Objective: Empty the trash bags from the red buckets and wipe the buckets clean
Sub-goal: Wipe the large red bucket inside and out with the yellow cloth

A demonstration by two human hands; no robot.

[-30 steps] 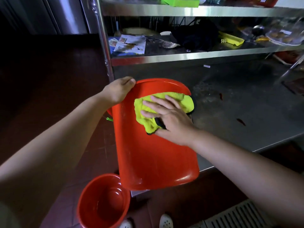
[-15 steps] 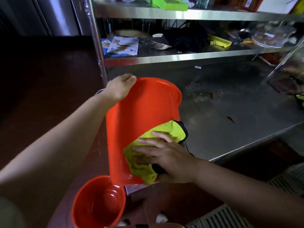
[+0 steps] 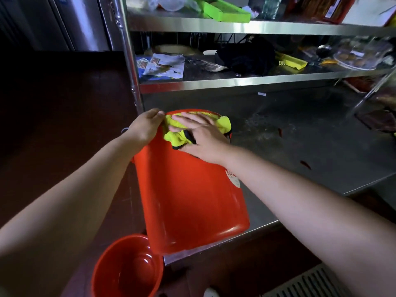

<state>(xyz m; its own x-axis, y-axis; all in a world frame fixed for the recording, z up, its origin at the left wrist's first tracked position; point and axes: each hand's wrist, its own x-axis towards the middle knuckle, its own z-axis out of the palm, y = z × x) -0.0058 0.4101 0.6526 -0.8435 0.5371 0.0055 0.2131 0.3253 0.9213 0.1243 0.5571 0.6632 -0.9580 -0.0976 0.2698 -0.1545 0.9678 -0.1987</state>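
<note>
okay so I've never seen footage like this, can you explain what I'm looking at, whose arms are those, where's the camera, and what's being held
There is no machine here. The camera is worn on a person's head and looks down, so the two arms reaching in are that person's own. The left hand grips the far end of a red bucket lying on its side across the edge of a steel table. The right hand presses a yellow cloth flat against the bucket's outer wall, wiping it. A second red bucket stands upright on the floor below, with no bag visible inside. Shelves behind hold papers and clutter.
</note>
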